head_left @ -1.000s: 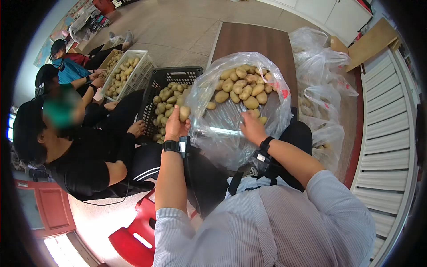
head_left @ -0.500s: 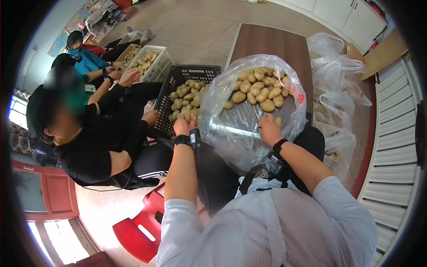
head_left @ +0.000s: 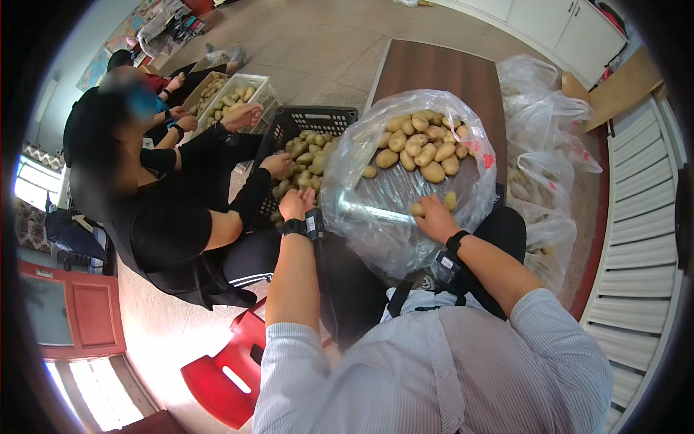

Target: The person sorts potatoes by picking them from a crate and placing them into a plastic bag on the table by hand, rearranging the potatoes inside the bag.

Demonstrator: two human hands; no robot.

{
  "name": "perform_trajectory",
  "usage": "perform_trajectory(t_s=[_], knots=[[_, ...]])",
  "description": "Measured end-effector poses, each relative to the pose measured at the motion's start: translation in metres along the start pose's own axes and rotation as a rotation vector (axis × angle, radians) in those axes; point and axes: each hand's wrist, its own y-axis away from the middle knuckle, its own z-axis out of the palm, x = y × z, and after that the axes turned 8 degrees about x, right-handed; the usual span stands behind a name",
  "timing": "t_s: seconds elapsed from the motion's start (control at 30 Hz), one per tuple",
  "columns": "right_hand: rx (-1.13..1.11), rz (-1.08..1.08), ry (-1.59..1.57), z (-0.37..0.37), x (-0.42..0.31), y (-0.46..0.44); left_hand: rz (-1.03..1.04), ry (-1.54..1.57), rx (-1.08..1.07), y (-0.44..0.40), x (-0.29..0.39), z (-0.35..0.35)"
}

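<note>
My right hand (head_left: 436, 219) is inside a clear plastic bag (head_left: 347, 170), closed around potatoes. One potato (head_left: 417, 209) shows at its left side and another (head_left: 450, 199) beyond the fingers. A heap of potatoes (head_left: 426, 148) lies at the far end of the bag. Over the near right corner of a black crate (head_left: 307, 113) full of potatoes (head_left: 307, 155), my left hand (head_left: 297, 205) has its fingers curled. What those fingers hold, if anything, is hidden among the potatoes there.
A brown table (head_left: 441, 72) supports the bag. Filled plastic bags (head_left: 546, 173) line the floor at right. At left, a co-worker in black (head_left: 166, 224) reaches into the black crate. A white crate (head_left: 264, 90) of potatoes stands behind it; a red chair (head_left: 224, 376) is lower left.
My right hand has turned slightly and moved a little nearer, showing more of its potatoes. My left hand hardly moved. The co-worker leaned in and brought a hand onto the crate's potatoes.
</note>
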Motion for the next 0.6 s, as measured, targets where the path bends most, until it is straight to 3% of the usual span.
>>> perform_trajectory(t_s=[0.17, 0.33, 0.43, 0.6], knots=[[-0.035, 0.074, -0.095, 0.006, -0.007, -0.001, -0.011, -0.158, 0.043, 0.068, 0.016, 0.045], [-0.148, 0.302, -0.273, 0.006, -0.024, -0.009, 0.162, -0.496, -0.165, 0.117, 0.016, 0.073], [-0.113, 0.273, -0.371, 0.007, -0.034, -0.017, 0.105, -0.565, -0.259, 0.135, 0.014, 0.084], [-0.264, 0.422, -0.618, -0.021, -0.084, -0.037, 0.032, -0.754, -0.435, 0.157, 0.009, 0.095]])
